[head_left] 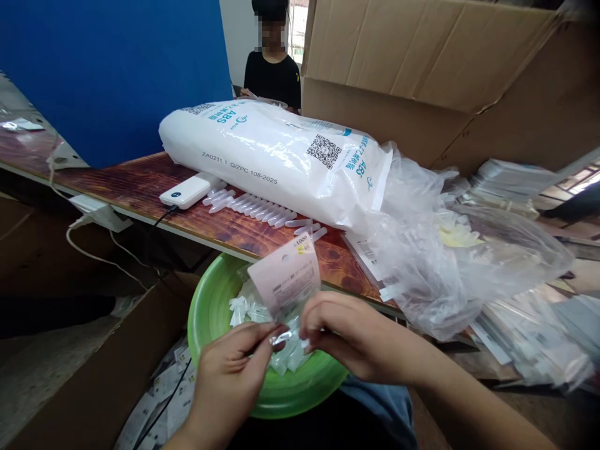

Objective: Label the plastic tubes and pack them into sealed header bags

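A clear plastic packet with a pink printed card (285, 274) is held up over a green basin (206, 300). My left hand (234, 365) pinches the packet's clear lower edge between thumb and finger. From the other side my right hand (344, 331) has its fingers closed at the packet's lower right; the exact grip is partly hidden. Small translucent whitish pieces (241, 309) lie in the basin below the packet. On the table edge behind it, a row of translucent plastic tubes (262, 208) lies side by side.
A large white ABS sack (276, 159) lies across the wooden table (122, 178), with a white power bank (190, 189) in front. Crumpled clear bags (422, 250) and stacked packets (539, 337) are at right. A box of cards (164, 387) stands lower left. A person (272, 75) is behind.
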`<control>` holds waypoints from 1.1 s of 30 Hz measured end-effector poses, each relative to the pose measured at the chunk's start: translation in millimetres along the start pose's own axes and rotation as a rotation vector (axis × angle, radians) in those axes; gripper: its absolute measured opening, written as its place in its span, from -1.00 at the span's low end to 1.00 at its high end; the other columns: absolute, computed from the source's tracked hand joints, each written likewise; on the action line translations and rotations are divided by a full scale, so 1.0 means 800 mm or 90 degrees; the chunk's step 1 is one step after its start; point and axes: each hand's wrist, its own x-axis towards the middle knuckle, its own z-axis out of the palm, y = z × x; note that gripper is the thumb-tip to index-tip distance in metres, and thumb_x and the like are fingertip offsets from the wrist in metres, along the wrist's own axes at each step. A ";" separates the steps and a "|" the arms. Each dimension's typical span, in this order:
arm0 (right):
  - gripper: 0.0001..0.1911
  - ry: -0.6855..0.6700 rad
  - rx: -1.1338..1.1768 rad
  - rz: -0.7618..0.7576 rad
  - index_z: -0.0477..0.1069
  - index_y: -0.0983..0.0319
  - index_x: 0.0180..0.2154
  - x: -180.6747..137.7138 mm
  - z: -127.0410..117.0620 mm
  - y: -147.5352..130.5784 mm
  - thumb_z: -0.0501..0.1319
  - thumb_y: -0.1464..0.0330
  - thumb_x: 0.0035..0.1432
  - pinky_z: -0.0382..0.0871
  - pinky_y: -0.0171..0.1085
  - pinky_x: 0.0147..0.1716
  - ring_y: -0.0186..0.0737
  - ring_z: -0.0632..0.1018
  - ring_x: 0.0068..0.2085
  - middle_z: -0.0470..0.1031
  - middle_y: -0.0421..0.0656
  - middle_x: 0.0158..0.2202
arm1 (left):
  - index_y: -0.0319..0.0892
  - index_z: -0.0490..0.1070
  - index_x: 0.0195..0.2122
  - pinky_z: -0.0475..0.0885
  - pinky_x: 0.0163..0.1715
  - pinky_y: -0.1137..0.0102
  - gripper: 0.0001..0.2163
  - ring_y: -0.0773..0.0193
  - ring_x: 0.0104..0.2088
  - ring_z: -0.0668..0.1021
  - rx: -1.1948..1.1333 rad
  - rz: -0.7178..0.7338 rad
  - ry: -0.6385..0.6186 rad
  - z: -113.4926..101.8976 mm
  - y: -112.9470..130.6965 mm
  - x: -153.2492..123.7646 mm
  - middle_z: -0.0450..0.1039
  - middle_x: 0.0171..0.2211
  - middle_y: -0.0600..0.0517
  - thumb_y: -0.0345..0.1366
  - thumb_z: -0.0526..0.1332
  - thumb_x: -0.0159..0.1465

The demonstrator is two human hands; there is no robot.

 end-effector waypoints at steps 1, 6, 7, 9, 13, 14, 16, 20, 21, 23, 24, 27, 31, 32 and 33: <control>-0.86 0.071 0.045 0.003 0.35 0.18 -0.26 -0.006 -0.004 -0.007 0.12 0.53 0.23 0.43 -0.27 -0.19 -0.28 0.49 -0.21 0.46 -0.13 -0.27 | -0.05 0.62 -0.42 0.46 -0.33 0.46 -0.94 0.21 -0.38 0.60 -0.018 -0.039 0.031 -0.008 -0.001 0.001 0.60 -0.43 0.05 -0.27 0.34 0.12; -0.81 0.491 0.276 0.034 0.34 0.06 -0.32 -0.024 0.026 0.016 0.20 0.50 0.15 0.43 -0.31 -0.49 -0.30 0.49 -0.43 0.41 -0.24 -0.39 | -0.09 0.60 -0.37 0.50 -0.11 0.39 -0.82 0.17 -0.30 0.62 -0.059 -0.162 0.246 -0.050 0.018 0.008 0.62 -0.42 0.07 -0.16 0.42 0.03; -0.85 0.415 0.259 0.121 0.36 0.10 -0.33 -0.024 0.040 0.031 0.19 0.49 0.14 0.46 -0.29 -0.44 -0.30 0.51 -0.42 0.44 -0.22 -0.37 | -0.10 0.60 -0.36 0.49 -0.06 0.36 -0.81 0.16 -0.28 0.62 -0.062 -0.154 0.286 -0.057 0.025 0.009 0.62 -0.41 0.07 -0.17 0.43 0.01; -0.80 0.116 0.121 0.263 0.47 0.16 -0.28 -0.022 0.066 0.061 0.21 0.54 0.06 0.48 -0.18 -0.19 -0.20 0.56 -0.24 0.54 -0.13 -0.25 | -0.15 0.59 -0.36 0.47 0.00 0.32 -0.78 0.17 -0.27 0.61 -0.070 -0.131 0.344 -0.067 0.037 0.011 0.61 -0.40 0.07 -0.21 0.45 -0.02; -0.69 -0.009 0.030 0.314 0.51 0.20 -0.11 -0.014 0.075 0.082 0.23 0.50 0.07 0.41 -0.20 -0.07 -0.16 0.55 -0.10 0.55 -0.07 -0.09 | -0.19 0.58 -0.37 0.51 -0.05 0.39 -0.80 0.26 -0.33 0.62 -0.127 -0.128 0.342 -0.075 0.039 0.012 0.61 -0.41 0.09 -0.29 0.45 -0.04; -0.80 0.064 0.024 0.321 0.53 0.21 -0.18 -0.012 0.069 0.079 0.24 0.42 0.12 0.42 -0.24 -0.16 -0.20 0.56 -0.20 0.57 -0.09 -0.20 | -0.19 0.58 -0.37 0.53 -0.09 0.42 -0.81 0.28 -0.36 0.62 -0.152 -0.132 0.320 -0.075 0.035 0.013 0.61 -0.43 0.10 -0.31 0.45 -0.02; -0.86 0.191 0.002 0.312 0.52 0.23 -0.35 -0.010 0.052 0.070 0.23 0.30 0.16 0.36 -0.30 -0.33 -0.27 0.50 -0.35 0.52 -0.15 -0.39 | -0.18 0.58 -0.37 0.57 -0.22 0.47 -0.82 0.29 -0.41 0.62 -0.215 -0.147 0.266 -0.074 0.023 0.016 0.61 -0.45 0.09 -0.31 0.45 -0.02; -0.85 0.257 0.147 0.246 0.40 0.17 -0.22 -0.007 0.032 0.053 0.25 0.28 0.15 0.32 -0.34 -0.37 -0.36 0.42 -0.36 0.46 -0.15 -0.18 | -0.18 0.60 -0.42 0.58 -0.39 0.50 -0.77 0.27 -0.50 0.62 -0.330 -0.206 0.153 -0.071 0.004 0.025 0.60 -0.51 0.04 -0.25 0.51 -0.10; -0.79 0.261 0.225 0.226 0.36 0.14 -0.16 -0.004 0.032 0.051 0.26 0.27 0.14 0.34 -0.35 -0.36 -0.38 0.41 -0.36 0.43 -0.15 -0.11 | -0.18 0.60 -0.44 0.58 -0.41 0.50 -0.76 0.26 -0.52 0.62 -0.351 -0.225 0.124 -0.069 0.003 0.026 0.60 -0.53 0.02 -0.23 0.52 -0.13; -0.67 0.259 0.359 0.171 0.29 0.08 -0.09 0.003 0.035 0.050 0.30 0.28 0.11 0.37 -0.35 -0.36 -0.41 0.40 -0.36 0.37 -0.17 -0.02 | -0.19 0.60 -0.47 0.57 -0.45 0.51 -0.74 0.25 -0.56 0.61 -0.369 -0.254 0.069 -0.065 0.003 0.028 0.59 -0.56 0.00 -0.20 0.53 -0.17; -0.63 0.254 0.404 0.143 0.26 0.06 -0.08 0.009 0.038 0.050 0.31 0.29 0.09 0.38 -0.35 -0.35 -0.41 0.41 -0.35 0.35 -0.18 0.00 | -0.20 0.60 -0.49 0.56 -0.47 0.52 -0.74 0.25 -0.57 0.61 -0.368 -0.262 0.050 -0.062 0.005 0.028 0.58 -0.57 -0.01 -0.20 0.53 -0.17; -0.59 0.238 0.478 0.099 0.23 0.05 -0.08 0.026 0.043 0.052 0.34 0.31 0.06 0.38 -0.37 -0.41 -0.42 0.41 -0.37 0.35 -0.21 -0.08 | -0.21 0.61 -0.50 0.54 -0.47 0.53 -0.76 0.26 -0.57 0.61 -0.343 -0.253 0.015 -0.055 0.009 0.025 0.59 -0.57 -0.03 -0.20 0.52 -0.14; -0.70 0.220 0.514 0.078 0.27 0.12 -0.21 0.043 0.041 0.057 0.34 0.30 0.07 0.31 -0.43 -0.54 -0.44 0.39 -0.46 0.35 -0.27 -0.34 | -0.20 0.62 -0.47 0.52 -0.40 0.53 -0.81 0.28 -0.54 0.61 -0.305 -0.222 -0.021 -0.050 0.008 0.024 0.59 -0.57 -0.04 -0.21 0.48 -0.05; -0.73 0.223 0.512 0.076 0.29 0.14 -0.25 0.045 0.040 0.058 0.35 0.30 0.07 0.32 -0.43 -0.54 -0.44 0.40 -0.47 0.35 -0.28 -0.38 | -0.20 0.62 -0.47 0.52 -0.38 0.53 -0.83 0.28 -0.53 0.61 -0.292 -0.217 -0.029 -0.050 0.007 0.024 0.58 -0.57 -0.04 -0.22 0.47 -0.03; -0.75 0.232 0.507 0.081 0.31 0.17 -0.30 0.047 0.039 0.058 0.36 0.30 0.06 0.32 -0.43 -0.53 -0.45 0.40 -0.48 0.35 -0.28 -0.40 | -0.19 0.62 -0.47 0.52 -0.37 0.52 -0.84 0.28 -0.52 0.61 -0.279 -0.211 -0.034 -0.049 0.006 0.025 0.58 -0.57 -0.03 -0.22 0.46 -0.02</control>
